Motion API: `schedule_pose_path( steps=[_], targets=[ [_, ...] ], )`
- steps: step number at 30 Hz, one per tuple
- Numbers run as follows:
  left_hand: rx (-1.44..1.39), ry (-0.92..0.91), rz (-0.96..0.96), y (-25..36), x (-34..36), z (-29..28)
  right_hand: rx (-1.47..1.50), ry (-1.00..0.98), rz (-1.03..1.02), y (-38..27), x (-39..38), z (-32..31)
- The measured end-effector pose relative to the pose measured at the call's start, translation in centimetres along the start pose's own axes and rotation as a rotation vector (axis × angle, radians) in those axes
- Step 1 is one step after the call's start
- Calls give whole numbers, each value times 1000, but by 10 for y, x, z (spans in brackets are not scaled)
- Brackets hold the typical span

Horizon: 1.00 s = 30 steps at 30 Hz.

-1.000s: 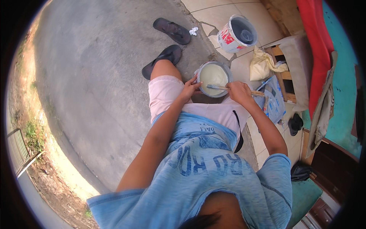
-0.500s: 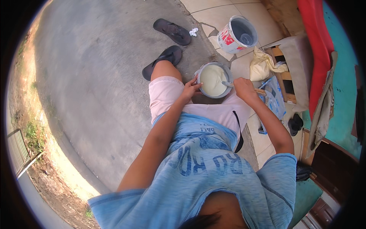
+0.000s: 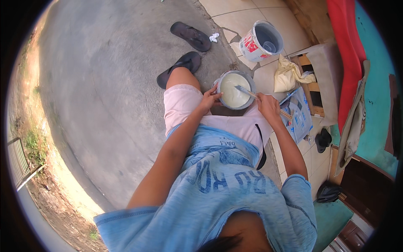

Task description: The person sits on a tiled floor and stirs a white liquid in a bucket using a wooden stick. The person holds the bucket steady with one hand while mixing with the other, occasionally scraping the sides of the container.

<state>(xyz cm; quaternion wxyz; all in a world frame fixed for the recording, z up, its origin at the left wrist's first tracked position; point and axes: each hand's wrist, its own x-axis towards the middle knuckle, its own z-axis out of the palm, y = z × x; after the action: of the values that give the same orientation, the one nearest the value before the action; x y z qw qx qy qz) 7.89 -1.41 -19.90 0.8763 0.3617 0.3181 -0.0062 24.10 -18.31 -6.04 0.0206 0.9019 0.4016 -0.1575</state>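
Note:
A small grey bucket (image 3: 251,84) of pale, creamy liquid (image 3: 230,95) rests between my thighs. My left hand (image 3: 211,100) grips its left side, fingers and thumb at the rim. Closed around a wooden stirring stick (image 3: 250,93), my right hand (image 3: 268,106) is just beyond the bucket's right edge. The stick slants down to the left, its grey, coated end lying in the liquid. Behind my right fist the wooden end of the stick pokes out and looks split in two.
A larger white-and-red bucket (image 3: 253,47) with a greyish inside stands ahead on the tiles. To my right lie a cream plastic bag (image 3: 284,77), a blue-and-white sack (image 3: 300,119) and a wooden-slatted piece (image 3: 315,87). A loose black flip-flop (image 3: 191,35) lies ahead left on concrete.
My right hand has moved slightly down and nearer me, its elbow drawn inward. The stick's grey end has shifted left, toward the middle of the liquid. My left hand keeps its place.

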Motion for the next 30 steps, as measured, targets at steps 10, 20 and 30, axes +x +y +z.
schedule_pose_path(
  steps=[10, 20, 30],
  targets=[
    [-22, 39, 16, -5, 5, -1, -23, -206, -183, -2, -1, -16],
    [-13, 54, 40, -11, 9, -2, 193, -17, 36, 14, -26, -20],
    [-16, -12, -12, 0, 2, 2, -198, -114, -169, -12, 2, 2]
  ],
)
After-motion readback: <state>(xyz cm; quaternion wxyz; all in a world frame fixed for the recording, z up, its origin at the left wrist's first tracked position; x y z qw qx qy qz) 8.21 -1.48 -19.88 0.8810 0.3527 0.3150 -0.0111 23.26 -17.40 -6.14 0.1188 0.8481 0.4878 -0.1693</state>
